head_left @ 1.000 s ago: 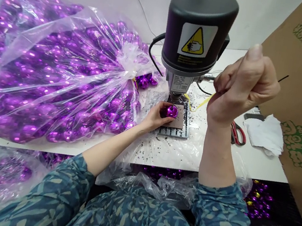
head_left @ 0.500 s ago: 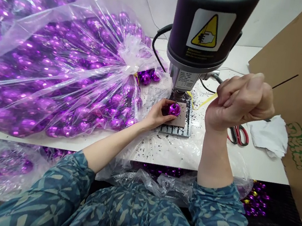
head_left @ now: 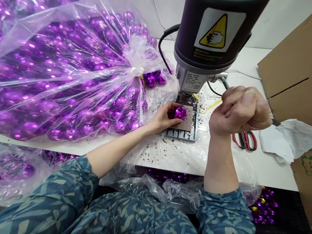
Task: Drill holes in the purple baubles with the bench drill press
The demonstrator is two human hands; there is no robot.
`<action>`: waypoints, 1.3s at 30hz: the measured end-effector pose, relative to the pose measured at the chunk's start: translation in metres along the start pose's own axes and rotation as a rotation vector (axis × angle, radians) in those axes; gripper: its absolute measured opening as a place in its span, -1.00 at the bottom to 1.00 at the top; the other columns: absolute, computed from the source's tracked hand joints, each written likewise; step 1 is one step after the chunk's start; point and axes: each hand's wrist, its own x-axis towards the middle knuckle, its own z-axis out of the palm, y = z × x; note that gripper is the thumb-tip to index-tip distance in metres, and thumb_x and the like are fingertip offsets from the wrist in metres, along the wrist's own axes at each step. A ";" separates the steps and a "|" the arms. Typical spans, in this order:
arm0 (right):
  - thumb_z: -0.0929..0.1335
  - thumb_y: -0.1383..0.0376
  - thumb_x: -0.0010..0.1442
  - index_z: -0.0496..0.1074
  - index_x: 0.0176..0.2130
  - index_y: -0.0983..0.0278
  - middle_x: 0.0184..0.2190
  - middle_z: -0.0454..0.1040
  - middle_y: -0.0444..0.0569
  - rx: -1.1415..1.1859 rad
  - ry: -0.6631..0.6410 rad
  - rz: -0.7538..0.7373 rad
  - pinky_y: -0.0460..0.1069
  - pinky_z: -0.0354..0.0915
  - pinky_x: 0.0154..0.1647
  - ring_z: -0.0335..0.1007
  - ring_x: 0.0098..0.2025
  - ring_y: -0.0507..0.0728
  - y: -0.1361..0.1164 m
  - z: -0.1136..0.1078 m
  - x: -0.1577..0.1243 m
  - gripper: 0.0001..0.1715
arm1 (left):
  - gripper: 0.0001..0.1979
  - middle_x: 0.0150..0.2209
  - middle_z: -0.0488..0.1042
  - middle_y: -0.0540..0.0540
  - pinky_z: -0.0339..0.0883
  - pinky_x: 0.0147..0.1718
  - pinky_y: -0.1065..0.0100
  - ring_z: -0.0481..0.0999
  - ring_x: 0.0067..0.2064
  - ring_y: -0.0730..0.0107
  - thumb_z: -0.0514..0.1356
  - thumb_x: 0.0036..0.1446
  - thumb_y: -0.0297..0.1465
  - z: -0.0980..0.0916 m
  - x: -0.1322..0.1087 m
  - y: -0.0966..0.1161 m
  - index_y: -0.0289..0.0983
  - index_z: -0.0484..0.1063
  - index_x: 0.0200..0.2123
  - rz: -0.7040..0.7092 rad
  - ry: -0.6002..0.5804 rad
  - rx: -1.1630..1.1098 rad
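Observation:
Thumb and fingers of my left hand (head_left: 164,117) hold a shiny purple ball ornament (head_left: 181,113) from its left side. The ball rests on a brown square board (head_left: 185,125) over the metal base (head_left: 181,135) of a small drill press (head_left: 215,31), right under its chuck (head_left: 185,97). The ball's top meets a thin dark drill bit, though the exact contact is too small to make out. On the right, my right hand (head_left: 240,112) is closed in a fist around the drill press lever (head_left: 224,81), most of which the fingers hide.
A large clear bag (head_left: 70,70) of purple balls fills the table's left side. Red-and-black scissors (head_left: 246,141) and crumpled white paper (head_left: 283,140) lie at right, before a cardboard box (head_left: 306,74). Dark shavings litter the table (head_left: 149,156). More balls (head_left: 266,207) sit below the edge.
My right hand has come down and slightly left with the lever. My left hand keeps the ball in the same place.

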 end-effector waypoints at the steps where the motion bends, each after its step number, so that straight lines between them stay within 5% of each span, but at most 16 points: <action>1: 0.39 0.06 0.25 -0.23 -0.58 0.26 -0.72 -0.24 -0.24 -0.002 0.000 -0.006 -0.08 -0.25 -0.68 -0.23 -0.73 -0.16 0.001 -0.002 -0.001 -0.22 | -0.43 0.05 0.56 -0.21 0.51 0.08 0.05 0.59 0.05 0.12 0.49 0.03 -0.32 0.000 0.000 0.000 -0.25 0.39 0.07 -0.003 0.000 -0.004; 8: 0.38 0.08 0.26 -0.23 -0.61 0.27 -0.78 -0.26 -0.27 -0.007 -0.014 -0.004 -0.09 -0.20 -0.71 -0.33 -0.75 -0.14 -0.002 -0.007 -0.006 -0.21 | -0.46 0.04 0.55 -0.22 0.49 0.09 0.04 0.58 0.06 0.12 0.47 0.03 -0.37 0.001 -0.001 0.006 -0.26 0.38 0.06 -0.016 0.001 0.007; 13: 0.43 0.18 0.26 0.03 -0.66 0.23 -0.77 -0.04 -0.29 0.029 -0.042 0.195 -0.05 -0.18 -0.67 -0.11 -0.75 -0.12 -0.012 0.022 0.033 -0.34 | -0.48 -0.02 0.54 -0.20 0.49 0.05 0.04 0.57 0.03 0.13 0.47 0.02 -0.41 0.005 -0.003 0.019 -0.26 0.36 0.01 -0.058 0.091 0.099; 16: 0.39 0.37 0.26 0.08 -0.62 0.19 -0.76 -0.02 -0.32 0.136 -0.073 0.279 -0.06 -0.21 -0.68 -0.12 -0.75 -0.12 -0.009 0.036 0.056 -0.46 | -0.55 -0.09 0.51 -0.17 0.50 -0.09 0.11 0.56 -0.08 0.20 0.43 0.07 -0.39 0.006 -0.024 0.039 -0.25 0.34 -0.02 -0.056 0.170 0.241; 18: 0.33 0.47 0.27 0.10 -0.60 0.19 -0.77 0.00 -0.33 0.173 -0.087 0.308 -0.07 -0.22 -0.69 -0.14 -0.76 -0.12 -0.006 0.039 0.062 -0.50 | -0.61 -0.12 0.51 -0.15 0.49 -0.15 0.16 0.54 -0.13 0.24 0.38 0.15 -0.34 0.008 -0.053 0.053 -0.24 0.34 -0.02 0.063 0.050 0.311; 21: 0.33 0.46 0.29 0.14 -0.58 0.20 -0.76 0.05 -0.31 0.192 -0.109 0.336 -0.07 -0.20 -0.70 -0.10 -0.75 -0.10 -0.003 0.037 0.061 -0.53 | -0.64 -0.12 0.54 -0.16 0.48 -0.14 0.18 0.53 -0.11 0.20 0.34 0.21 -0.24 0.016 -0.109 0.065 -0.23 0.39 0.00 0.336 -0.434 0.425; 23: 0.41 0.30 0.26 0.13 -0.59 0.21 -0.75 0.04 -0.31 0.195 -0.112 0.321 -0.07 -0.18 -0.71 -0.09 -0.75 -0.11 -0.003 0.036 0.060 -0.50 | -0.66 -0.08 0.55 -0.21 0.47 -0.17 0.17 0.53 -0.11 0.13 0.30 0.25 -0.22 0.022 -0.139 0.065 -0.23 0.43 0.02 0.476 -0.694 0.602; 25: 0.47 0.05 0.13 0.08 -0.61 0.21 -0.75 0.00 -0.31 0.164 -0.113 0.307 -0.07 -0.18 -0.72 -0.10 -0.75 -0.12 -0.004 0.035 0.059 -0.39 | -0.63 0.02 0.54 -0.26 0.47 -0.15 0.15 0.53 -0.07 0.07 0.26 0.29 -0.19 0.021 -0.147 0.061 -0.23 0.43 0.08 0.562 -0.775 0.727; 28: 0.42 -0.17 0.03 0.01 -0.62 0.22 -0.76 -0.03 -0.31 0.093 -0.107 0.321 -0.05 -0.21 -0.72 -0.11 -0.75 -0.13 -0.005 0.036 0.059 -0.29 | -0.69 0.08 0.54 -0.25 0.46 0.04 0.11 0.49 0.08 0.09 0.14 0.40 -0.24 0.000 -0.107 0.051 -0.23 0.42 0.11 0.463 -0.585 0.718; 31: 0.42 -0.17 0.03 0.03 -0.61 0.22 -0.76 0.00 -0.30 0.078 -0.105 0.367 -0.05 -0.19 -0.70 -0.04 -0.74 -0.12 -0.007 0.036 0.059 -0.30 | -0.65 0.04 0.52 -0.26 0.39 0.14 -0.01 0.47 0.10 0.09 -0.04 0.39 -0.54 -0.039 -0.023 0.042 -0.23 0.46 0.05 0.143 -0.187 0.860; 33: 0.42 -0.18 0.02 0.01 -0.61 0.22 -0.75 0.00 -0.31 0.066 -0.092 0.360 -0.07 -0.19 -0.71 -0.03 -0.75 -0.13 -0.007 0.036 0.059 -0.28 | -0.60 0.15 0.45 -0.33 0.27 0.22 -0.16 0.38 0.22 -0.07 0.02 0.28 -0.63 -0.063 0.034 0.035 -0.26 0.47 0.08 -0.013 -0.036 1.007; 36: 0.40 -0.23 0.04 -0.04 -0.61 0.23 -0.76 -0.05 -0.31 0.056 -0.069 0.297 -0.10 -0.21 -0.74 -0.09 -0.76 -0.16 -0.005 0.037 0.057 -0.23 | -0.60 0.25 0.34 -0.42 0.14 0.26 -0.32 0.25 0.32 -0.33 0.14 0.15 -0.66 -0.085 0.091 0.023 -0.33 0.50 0.04 -0.161 -0.075 1.128; 39: 0.39 -0.23 0.06 -0.05 -0.61 0.22 -0.76 -0.05 -0.30 0.056 -0.083 0.291 -0.10 -0.20 -0.74 -0.11 -0.76 -0.16 -0.004 0.036 0.056 -0.22 | -0.71 0.26 0.30 -0.44 0.11 0.25 -0.34 0.20 0.33 -0.46 0.19 0.11 -0.64 -0.089 0.110 0.009 -0.35 0.55 -0.11 -0.188 -0.140 1.118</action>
